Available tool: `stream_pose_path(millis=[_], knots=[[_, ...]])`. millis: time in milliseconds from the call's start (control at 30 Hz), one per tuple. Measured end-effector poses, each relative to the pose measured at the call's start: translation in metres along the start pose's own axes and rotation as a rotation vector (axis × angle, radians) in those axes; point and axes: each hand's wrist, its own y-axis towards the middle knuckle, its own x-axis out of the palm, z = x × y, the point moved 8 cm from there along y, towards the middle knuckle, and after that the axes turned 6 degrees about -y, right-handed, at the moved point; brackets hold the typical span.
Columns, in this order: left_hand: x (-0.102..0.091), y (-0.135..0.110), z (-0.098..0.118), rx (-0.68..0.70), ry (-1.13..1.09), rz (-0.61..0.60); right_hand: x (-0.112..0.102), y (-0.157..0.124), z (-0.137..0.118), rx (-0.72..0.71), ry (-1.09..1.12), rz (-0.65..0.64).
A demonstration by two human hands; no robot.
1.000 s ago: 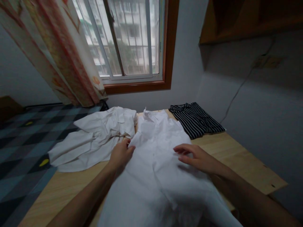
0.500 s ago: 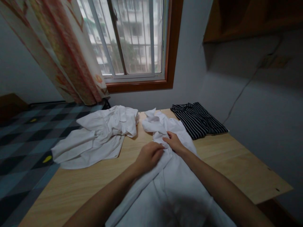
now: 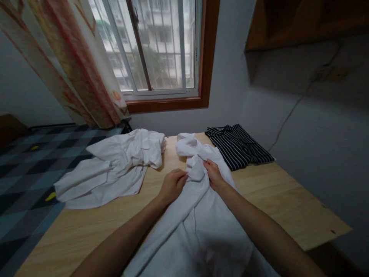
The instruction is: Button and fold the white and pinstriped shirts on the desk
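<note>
A white shirt (image 3: 198,215) lies lengthwise on the wooden table (image 3: 288,204), bunched narrow at its upper part, collar end toward the window. My left hand (image 3: 172,185) is closed on the shirt's left fold near its middle. My right hand (image 3: 213,175) is closed on the gathered cloth just to the right, the two hands almost touching. A second white garment (image 3: 112,169) lies crumpled at the table's left, hanging over its edge. A folded black-and-white striped shirt (image 3: 239,146) rests at the back right.
A window (image 3: 158,50) with a wooden frame is behind the table, a patterned curtain (image 3: 66,61) to its left. A chequered floor (image 3: 23,169) shows on the left. A wall with a cable runs along the right, a wooden shelf (image 3: 302,23) above.
The shirt lay spread flat a second ago with my hands apart on it. Both hands have come together at its middle and gathered the cloth into a narrow bunch.
</note>
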Motion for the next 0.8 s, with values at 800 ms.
stream_pose_path(millis=[800], knots=[[-0.276,0.057,0.075,-0.055,1.236,0.525,0.042,-0.028,-0.015,-0.190,-0.283,-0.470]])
